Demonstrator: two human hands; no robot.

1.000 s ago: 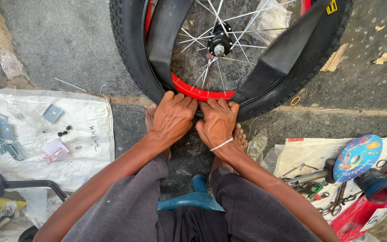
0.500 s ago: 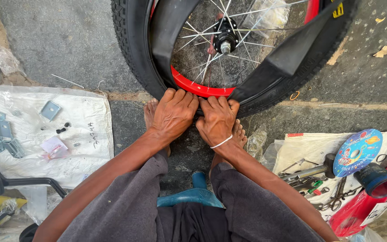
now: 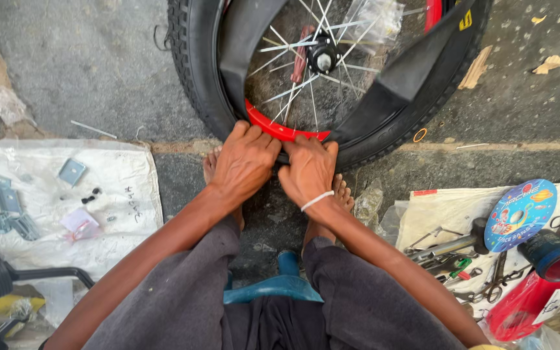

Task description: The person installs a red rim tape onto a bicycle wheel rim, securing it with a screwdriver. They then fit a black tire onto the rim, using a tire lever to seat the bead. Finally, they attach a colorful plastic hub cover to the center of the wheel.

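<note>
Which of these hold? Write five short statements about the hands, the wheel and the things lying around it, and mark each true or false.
1. Both hands, left hand and right hand, press on the black rubber bicycle tyre at the bottom of the red metal wheel rim. True.
2. The right wrist wears a white band. True.
3. The round blue printed disc lies on the white cloth with small metal parts. False: it lies among the tools on the other side, by the right arm.
4. The wheel has silver wire spokes. True.
5. The person wears shoes. False: the bare feet show under the hands.
</note>
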